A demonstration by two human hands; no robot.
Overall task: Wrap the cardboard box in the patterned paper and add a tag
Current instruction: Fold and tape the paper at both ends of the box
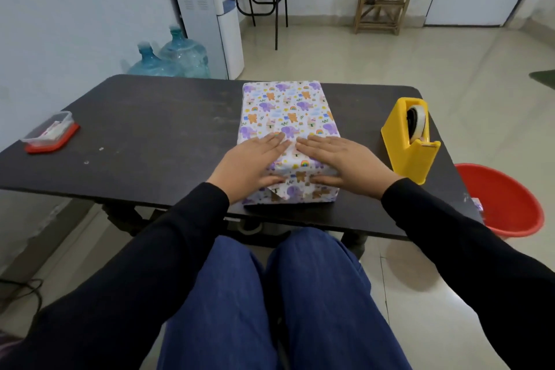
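The box (286, 111), covered in white paper printed with purple elephants, bears and rainbows, lies lengthwise in the middle of the dark table (144, 129). My left hand (255, 164) rests flat on its near left corner, fingers spread on top, thumb down the near end face. My right hand (342, 159) lies flat on the near right corner in the same way. Between the thumbs a folded paper flap points down on the near end. No cardboard shows. A small clear container with a red lid (51, 132), with white slips inside, sits at the table's left edge.
A yellow tape dispenser (411, 141) stands on the table to the right of the box. A red basin (504, 198) sits on the floor beyond the table's right end. Water bottles (174, 57) and a dispenser (210, 9) stand behind the table.
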